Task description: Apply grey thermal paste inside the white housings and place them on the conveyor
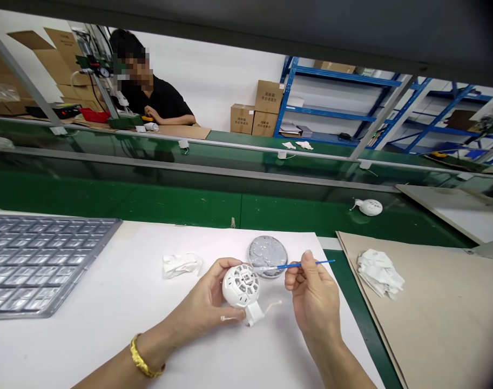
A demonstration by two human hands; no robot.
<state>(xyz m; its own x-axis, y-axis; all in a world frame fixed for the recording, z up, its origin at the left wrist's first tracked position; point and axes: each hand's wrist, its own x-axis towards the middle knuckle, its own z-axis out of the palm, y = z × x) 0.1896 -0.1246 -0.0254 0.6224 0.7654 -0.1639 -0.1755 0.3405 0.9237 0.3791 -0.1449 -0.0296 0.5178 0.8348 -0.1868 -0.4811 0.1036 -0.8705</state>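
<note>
My left hand [208,300] is wrapped round a white round plastic housing [241,286] with a patterned, slotted face and a short neck. Thin pale wires stick out near its neck. Between the thumb and fingers of my right hand [316,297] is a thin blue-handled brush [290,265], held nearly level. Its pale tip lies at the upper right of the housing's face; whether it touches cannot be made out. Just behind the brush sits a round dish [268,253] of grey, glossy paste on the white sheet [149,346].
A clear compartment tray [47,265] lies at left. Crumpled tissues [182,265] [379,273] rest on the sheet and on cardboard [440,308] at right. Another white housing [369,207] stands on the green bench beyond. A co-worker [157,100] sits across, near boxes [266,102].
</note>
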